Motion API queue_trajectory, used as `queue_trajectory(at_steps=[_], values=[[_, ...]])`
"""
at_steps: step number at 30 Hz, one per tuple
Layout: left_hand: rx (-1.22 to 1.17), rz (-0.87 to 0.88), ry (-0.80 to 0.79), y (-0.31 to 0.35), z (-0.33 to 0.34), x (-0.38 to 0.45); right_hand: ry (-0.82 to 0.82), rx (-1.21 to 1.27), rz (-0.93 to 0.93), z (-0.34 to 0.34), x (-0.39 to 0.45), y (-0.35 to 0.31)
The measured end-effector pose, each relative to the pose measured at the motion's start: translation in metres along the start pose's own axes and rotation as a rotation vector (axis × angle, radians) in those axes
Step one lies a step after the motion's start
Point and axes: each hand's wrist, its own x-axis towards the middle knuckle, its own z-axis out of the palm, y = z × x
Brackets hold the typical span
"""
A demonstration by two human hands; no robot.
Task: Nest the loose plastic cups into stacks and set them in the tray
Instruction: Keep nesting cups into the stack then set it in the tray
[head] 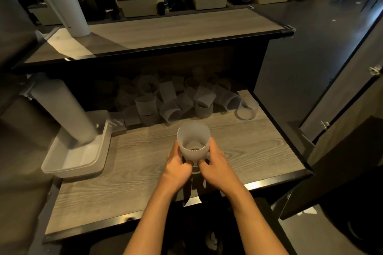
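While hands grip cup [193, 141], grey woodgrain counter [128, 182]

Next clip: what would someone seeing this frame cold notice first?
First, the ribbed translucent plastic cup at centre, held above the grey wood-grain table by the left hand and right hand together. Behind it, a jumbled heap of loose translucent cups lies under the upper shelf. At left, a tall nested stack of cups leans in the clear plastic tray.
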Motion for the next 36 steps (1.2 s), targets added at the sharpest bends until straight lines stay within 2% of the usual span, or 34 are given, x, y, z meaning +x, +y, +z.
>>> queue_trajectory(at_steps=[9, 17, 25, 30, 36], values=[[0.112, -0.013, -0.063, 0.001, -0.002, 0.010, 0.017, -0.014, 0.030, -0.007, 0.001, -0.001], [0.108, -0.023, -0.095, -0.004, 0.003, 0.015, 0.003, -0.039, 0.037, -0.008, -0.004, -0.007], [0.134, -0.015, -0.066, -0.003, 0.001, 0.017, 0.018, -0.081, 0.021, -0.012, -0.005, -0.014], [0.149, 0.050, -0.030, -0.003, 0.002, 0.014, 0.016, -0.106, 0.009, -0.015, -0.006, -0.014], [0.313, 0.081, -0.044, 0.006, 0.004, 0.012, 0.095, -0.143, 0.039, -0.006, -0.002, -0.005]])
